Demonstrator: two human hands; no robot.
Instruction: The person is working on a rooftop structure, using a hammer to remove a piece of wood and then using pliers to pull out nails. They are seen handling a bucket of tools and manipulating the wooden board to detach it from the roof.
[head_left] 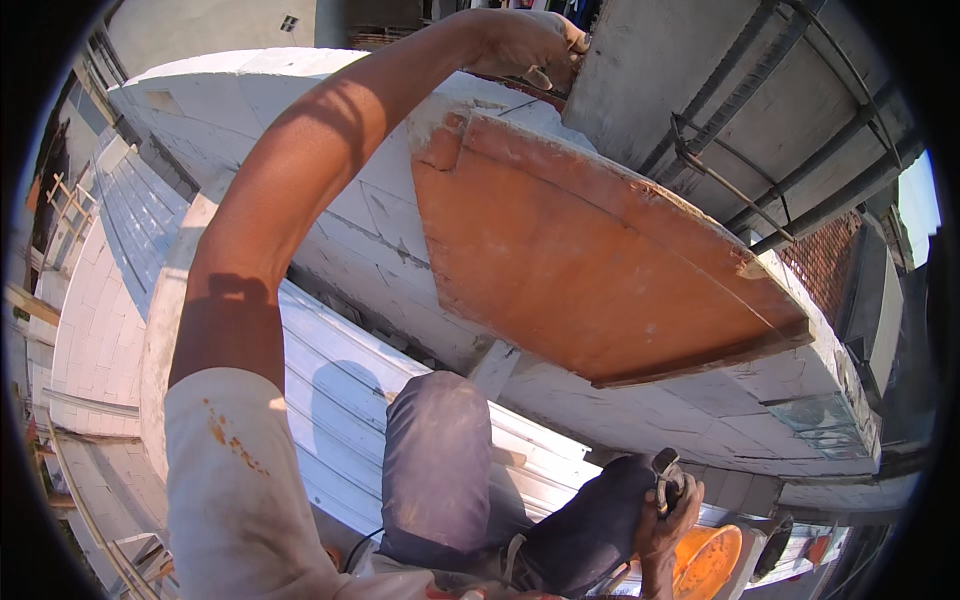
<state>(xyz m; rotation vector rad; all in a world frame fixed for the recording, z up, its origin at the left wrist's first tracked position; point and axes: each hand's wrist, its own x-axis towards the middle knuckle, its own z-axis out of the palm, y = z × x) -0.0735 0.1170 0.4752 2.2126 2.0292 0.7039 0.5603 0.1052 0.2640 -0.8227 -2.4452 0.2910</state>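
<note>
The person's left hand (530, 45) is stretched far out to the top of the scene, fingers curled around the far end of a reddish-brown wooden board (590, 260) where it meets a grey concrete column (660, 70). Its hold looks closed on the board's edge, though the fingertips are partly hidden. The board lies flat on top of a wall of white blocks (380, 230), running from the far middle toward the near right, its surface smeared with pale mortar. Steel reinforcing bars (760, 120) stand along the column on the far right.

The right hand (670, 515) is low at the near right, well apart from the left, clenched on a small dark tool (668, 475) with a rounded metal part; what kind of tool it is cannot be told. Just beside this hand, nearer the lower edge, sits an orange bucket (710, 560). The person's knee in dusty blue trousers (440, 470) rests against white corrugated sheeting (340, 390) below the wall.
</note>
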